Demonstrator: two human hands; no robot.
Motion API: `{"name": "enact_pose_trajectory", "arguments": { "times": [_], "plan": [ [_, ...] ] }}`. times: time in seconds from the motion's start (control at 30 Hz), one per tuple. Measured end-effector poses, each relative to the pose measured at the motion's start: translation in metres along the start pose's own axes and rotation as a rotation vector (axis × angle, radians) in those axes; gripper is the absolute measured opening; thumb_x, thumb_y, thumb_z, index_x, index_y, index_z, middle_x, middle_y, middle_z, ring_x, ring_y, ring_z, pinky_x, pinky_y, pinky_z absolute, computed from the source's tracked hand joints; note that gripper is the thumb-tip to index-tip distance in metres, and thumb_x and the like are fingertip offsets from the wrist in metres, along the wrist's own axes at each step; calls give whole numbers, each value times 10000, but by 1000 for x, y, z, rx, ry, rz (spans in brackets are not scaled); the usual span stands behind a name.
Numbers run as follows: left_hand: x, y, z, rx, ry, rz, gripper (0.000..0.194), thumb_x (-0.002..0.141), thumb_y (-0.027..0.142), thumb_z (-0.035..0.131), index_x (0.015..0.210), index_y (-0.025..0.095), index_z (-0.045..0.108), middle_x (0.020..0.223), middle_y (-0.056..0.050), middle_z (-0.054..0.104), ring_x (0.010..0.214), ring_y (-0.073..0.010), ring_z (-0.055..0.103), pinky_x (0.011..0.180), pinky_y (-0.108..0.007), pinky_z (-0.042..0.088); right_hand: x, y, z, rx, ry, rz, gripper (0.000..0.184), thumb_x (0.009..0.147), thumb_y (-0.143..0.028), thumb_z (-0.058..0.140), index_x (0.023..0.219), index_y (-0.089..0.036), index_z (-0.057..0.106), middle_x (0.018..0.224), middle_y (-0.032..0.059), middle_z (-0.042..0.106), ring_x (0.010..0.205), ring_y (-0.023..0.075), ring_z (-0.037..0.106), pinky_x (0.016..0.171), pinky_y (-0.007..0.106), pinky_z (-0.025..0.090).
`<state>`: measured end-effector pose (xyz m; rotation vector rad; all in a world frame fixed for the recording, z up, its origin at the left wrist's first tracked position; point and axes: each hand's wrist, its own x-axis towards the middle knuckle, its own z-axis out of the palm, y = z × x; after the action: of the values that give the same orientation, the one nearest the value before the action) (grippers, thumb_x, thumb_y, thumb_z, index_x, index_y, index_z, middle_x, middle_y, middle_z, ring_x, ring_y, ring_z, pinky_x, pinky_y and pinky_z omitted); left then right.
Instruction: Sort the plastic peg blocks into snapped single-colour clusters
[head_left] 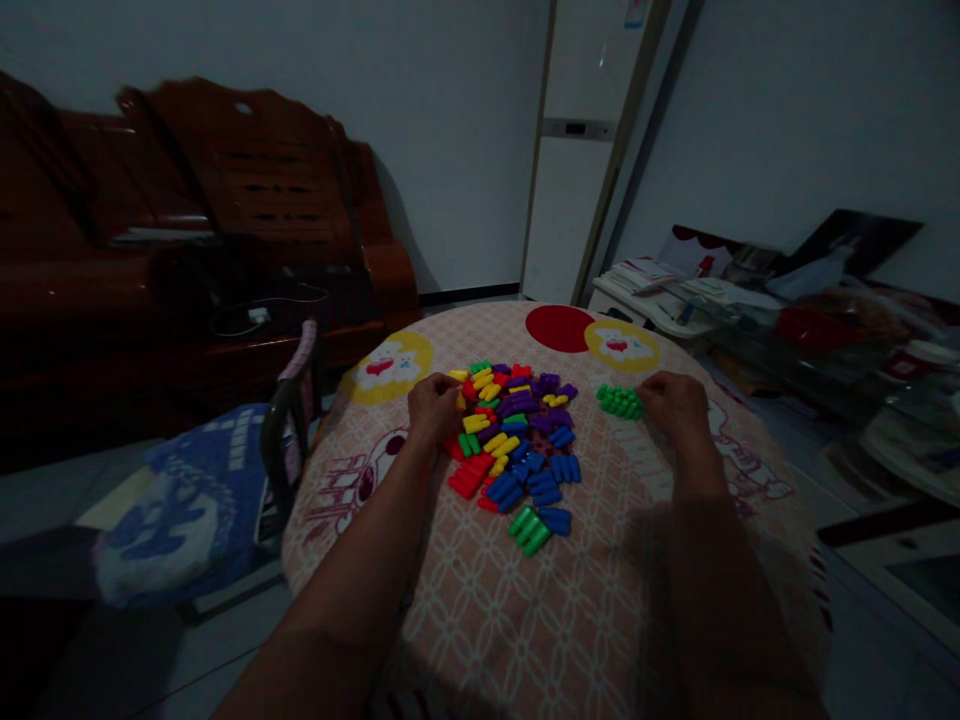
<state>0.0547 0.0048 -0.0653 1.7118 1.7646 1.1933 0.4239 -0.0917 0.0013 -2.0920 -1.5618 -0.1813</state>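
A pile of plastic building blocks (pixel 517 405) in red, yellow, green, blue and purple lies on the round table. At the pile's left edge is my left hand (pixel 435 408), its fingers closed by a yellow block (pixel 458 375); what is between the fingertips is hidden. Apart from the pile, to the right, sits a cluster of green blocks (pixel 619 401). My right hand (pixel 679 405) has its fingers pinched at the cluster's right end. Closer to me, a green block group (pixel 530 530) lies beside a blue block (pixel 555 521).
A patterned cloth (pixel 480 610) covers the table. To the left stands a chair (pixel 289 420) with a blue cloth (pixel 202 500), and a wooden sofa (pixel 277 190) is behind it. On the right is a cluttered glass-topped cabinet (pixel 810 350). A tall white unit (pixel 574 190) stands at the back.
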Motion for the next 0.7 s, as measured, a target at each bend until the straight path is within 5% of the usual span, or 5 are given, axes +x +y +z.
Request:
{"name": "enact_pose_trajectory", "arguments": {
  "times": [0.13, 0.23, 0.37, 0.5, 0.7],
  "plan": [
    [8, -5, 12, 10, 66, 131, 377, 832, 266, 562, 1164, 156, 702, 1241, -150, 693, 1149, -276, 637, 1015, -415, 486, -1, -11, 5, 67, -6, -29, 182, 811, -260, 615, 776, -166, 767, 807, 117, 762, 797, 259, 700, 725, 337, 480],
    [21, -1, 26, 23, 1, 236, 434, 898, 226, 511, 1306, 130, 626, 1407, -186, 603, 1317, -277, 551, 1142, -442, 392, -2, -18, 10, 87, -29, -60, 193, 823, -264, 606, 764, -170, 763, 796, 123, 759, 779, 263, 703, 706, 340, 479],
    [51, 13, 36, 135, -211, 274, 342, 928, 219, 491, 1193, 120, 683, 1274, -177, 689, 1296, -280, 563, 1173, -471, 329, -3, -24, 13, 103, -51, -99, 208, 824, -285, 597, 756, -166, 755, 787, 120, 758, 771, 257, 698, 692, 332, 465],
    [72, 27, 36, 172, -376, 273, 253, 854, 249, 595, 1028, 162, 756, 1066, -126, 772, 1064, -273, 689, 1004, -392, 489, -4, -23, 12, 127, -45, -110, 224, 817, -308, 587, 756, -167, 750, 773, 104, 755, 755, 243, 693, 688, 320, 460],
    [40, 41, 25, 184, -498, 428, 296, 818, 282, 650, 1075, 218, 781, 1085, -77, 783, 1015, -254, 708, 893, -314, 530, -3, -24, 5, 194, -45, -69, 192, 800, -289, 603, 717, -178, 736, 733, 94, 743, 726, 239, 694, 677, 324, 478]
  ]
}}
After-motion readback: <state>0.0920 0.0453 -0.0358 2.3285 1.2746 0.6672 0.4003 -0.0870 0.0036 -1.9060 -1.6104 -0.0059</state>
